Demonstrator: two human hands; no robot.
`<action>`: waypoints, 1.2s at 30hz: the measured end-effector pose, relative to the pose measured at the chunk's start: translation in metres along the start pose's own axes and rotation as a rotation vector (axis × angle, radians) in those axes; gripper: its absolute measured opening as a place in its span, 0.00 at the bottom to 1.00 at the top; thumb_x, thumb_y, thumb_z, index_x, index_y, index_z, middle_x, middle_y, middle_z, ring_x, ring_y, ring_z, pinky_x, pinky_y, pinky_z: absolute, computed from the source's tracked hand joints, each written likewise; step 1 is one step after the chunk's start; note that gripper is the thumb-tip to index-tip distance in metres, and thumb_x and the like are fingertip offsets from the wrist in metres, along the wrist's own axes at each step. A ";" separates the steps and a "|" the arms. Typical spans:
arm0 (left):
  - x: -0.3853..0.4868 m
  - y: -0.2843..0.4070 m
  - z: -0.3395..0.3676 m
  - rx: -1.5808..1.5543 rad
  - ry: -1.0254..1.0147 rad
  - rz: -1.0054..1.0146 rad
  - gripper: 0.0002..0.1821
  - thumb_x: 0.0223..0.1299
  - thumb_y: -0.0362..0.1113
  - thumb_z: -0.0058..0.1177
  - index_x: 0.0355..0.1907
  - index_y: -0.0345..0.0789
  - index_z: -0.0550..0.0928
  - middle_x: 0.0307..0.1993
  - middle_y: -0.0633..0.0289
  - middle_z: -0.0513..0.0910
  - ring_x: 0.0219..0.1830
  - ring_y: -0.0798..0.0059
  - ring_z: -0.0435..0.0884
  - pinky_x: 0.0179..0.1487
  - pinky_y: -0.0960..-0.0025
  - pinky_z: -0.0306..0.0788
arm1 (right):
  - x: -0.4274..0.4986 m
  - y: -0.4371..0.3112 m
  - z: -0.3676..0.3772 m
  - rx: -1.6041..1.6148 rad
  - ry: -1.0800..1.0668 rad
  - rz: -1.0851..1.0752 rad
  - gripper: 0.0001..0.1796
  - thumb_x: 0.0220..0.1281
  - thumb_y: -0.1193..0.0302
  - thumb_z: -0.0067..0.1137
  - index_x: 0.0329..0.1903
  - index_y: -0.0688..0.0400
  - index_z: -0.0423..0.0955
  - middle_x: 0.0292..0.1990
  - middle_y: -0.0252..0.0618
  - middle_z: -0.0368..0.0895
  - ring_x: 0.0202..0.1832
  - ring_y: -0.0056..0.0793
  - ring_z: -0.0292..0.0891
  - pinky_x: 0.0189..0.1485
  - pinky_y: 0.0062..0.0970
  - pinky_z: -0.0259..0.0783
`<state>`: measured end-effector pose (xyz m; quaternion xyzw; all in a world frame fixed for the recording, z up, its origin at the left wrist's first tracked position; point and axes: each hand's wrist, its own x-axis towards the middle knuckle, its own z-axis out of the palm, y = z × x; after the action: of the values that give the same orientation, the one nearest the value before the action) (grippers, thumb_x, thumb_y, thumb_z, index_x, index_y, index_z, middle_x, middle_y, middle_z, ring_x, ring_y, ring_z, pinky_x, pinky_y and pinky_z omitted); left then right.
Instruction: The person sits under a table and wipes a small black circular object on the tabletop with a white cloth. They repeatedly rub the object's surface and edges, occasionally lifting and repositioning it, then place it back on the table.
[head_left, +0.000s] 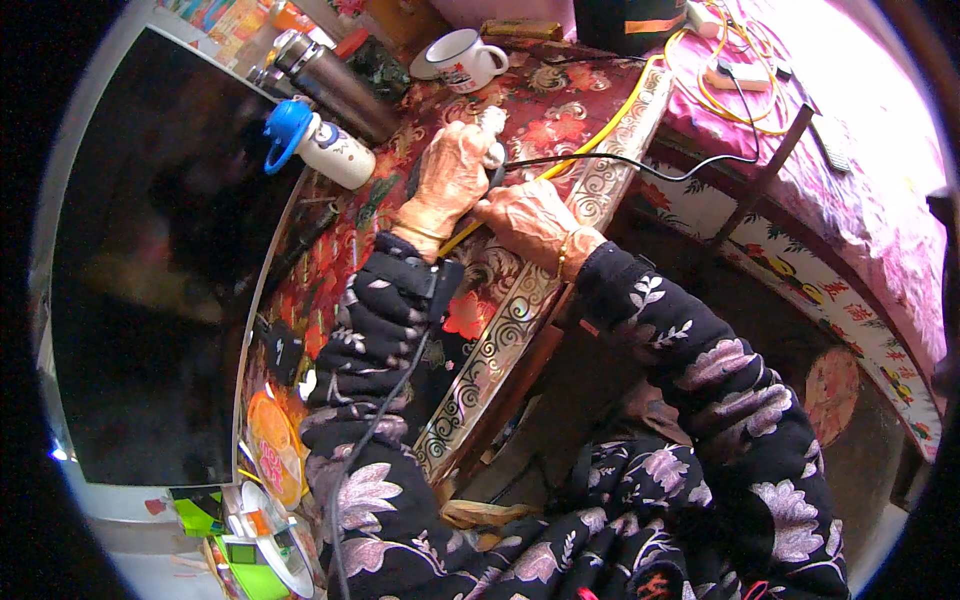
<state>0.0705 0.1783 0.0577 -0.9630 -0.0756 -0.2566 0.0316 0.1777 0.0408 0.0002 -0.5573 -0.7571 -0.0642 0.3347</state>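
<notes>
My left hand (452, 169) is curled around a small dark object (496, 178) that is mostly hidden by the fingers. A black cable (570, 157) runs from that object to the right. A crumpled white piece (492, 120), perhaps tissue or cloth, shows just beyond the left knuckles. Close below, my right hand (529, 217) has its fingers bent, their tips beside the dark object; whether they grip anything is hidden. Both hands are over the table's red floral cover (472, 315). A yellow cable (600, 135) passes under them along the table.
A large dark screen (165, 262) stands on the left. Beyond the left hand are a blue-capped bottle (337, 154), a dark vacuum flask (337, 86) and a white enamel-style mug (461, 64). A power strip (739, 76) and a remote control (829, 146) lie on pink fabric (862, 217).
</notes>
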 end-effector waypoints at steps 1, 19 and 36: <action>0.001 0.002 -0.002 -0.018 -0.028 -0.049 0.15 0.52 0.23 0.53 0.43 0.37 0.83 0.34 0.51 0.81 0.39 0.48 0.80 0.44 0.50 0.73 | 0.000 0.001 -0.001 0.023 -0.013 -0.017 0.07 0.56 0.73 0.57 0.38 0.54 0.78 0.24 0.44 0.81 0.30 0.47 0.83 0.32 0.45 0.75; -0.032 -0.002 -0.049 -0.201 -0.091 -0.115 0.16 0.49 0.21 0.51 0.42 0.34 0.80 0.35 0.49 0.83 0.42 0.45 0.81 0.48 0.48 0.75 | 0.000 -0.002 -0.008 0.090 0.016 -0.010 0.07 0.61 0.71 0.56 0.41 0.54 0.78 0.27 0.44 0.82 0.31 0.48 0.84 0.30 0.45 0.75; -0.041 0.030 -0.035 0.093 0.016 -0.150 0.13 0.50 0.23 0.49 0.39 0.34 0.81 0.34 0.52 0.78 0.41 0.48 0.77 0.46 0.50 0.71 | -0.005 -0.004 0.000 -0.103 0.001 0.075 0.19 0.64 0.70 0.53 0.58 0.56 0.73 0.32 0.40 0.81 0.35 0.46 0.82 0.47 0.49 0.73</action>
<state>0.0232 0.1398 0.0671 -0.9501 -0.1592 -0.2623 0.0573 0.1751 0.0354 -0.0021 -0.6019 -0.7311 -0.0907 0.3081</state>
